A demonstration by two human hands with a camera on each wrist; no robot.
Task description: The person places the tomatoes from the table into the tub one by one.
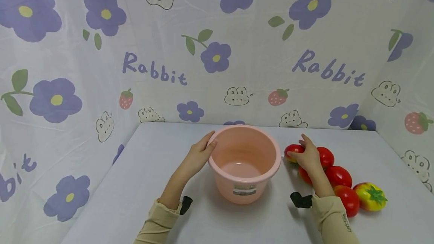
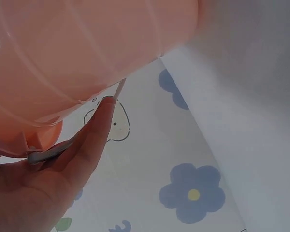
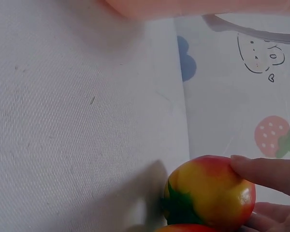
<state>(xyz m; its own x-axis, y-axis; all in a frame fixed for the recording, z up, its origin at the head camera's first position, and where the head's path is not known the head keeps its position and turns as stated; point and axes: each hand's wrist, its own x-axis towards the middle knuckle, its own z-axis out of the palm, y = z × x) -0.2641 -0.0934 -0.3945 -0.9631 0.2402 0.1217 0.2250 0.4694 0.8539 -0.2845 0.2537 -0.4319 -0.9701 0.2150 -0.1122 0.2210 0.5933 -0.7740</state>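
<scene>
A pink plastic bucket (image 1: pixel 244 189) with a label on its front stands upright on the white table. My left hand (image 1: pixel 200 155) grips its left rim, thumb over the edge and fingers outside. In the left wrist view, that hand (image 2: pixel 63 179) lies along a pale handle strip (image 2: pixel 50 153) below the bucket's ribbed wall (image 2: pixel 96 43). To the bucket's right, my right hand (image 1: pixel 309 157) holds a red-and-yellow tomato (image 1: pixel 292 152) between thumb and fingers. The right wrist view shows this tomato (image 3: pixel 210 188), its green leafy top turned left and the thumb (image 3: pixel 266 174) on its skin.
More tomatoes lie in a group under and beside the right forearm, including red ones (image 1: pixel 339 176) and a yellow-green one (image 1: pixel 369 196) at the right. A patterned cloth (image 1: pixel 237 78) hangs behind the table (image 1: pixel 135 183).
</scene>
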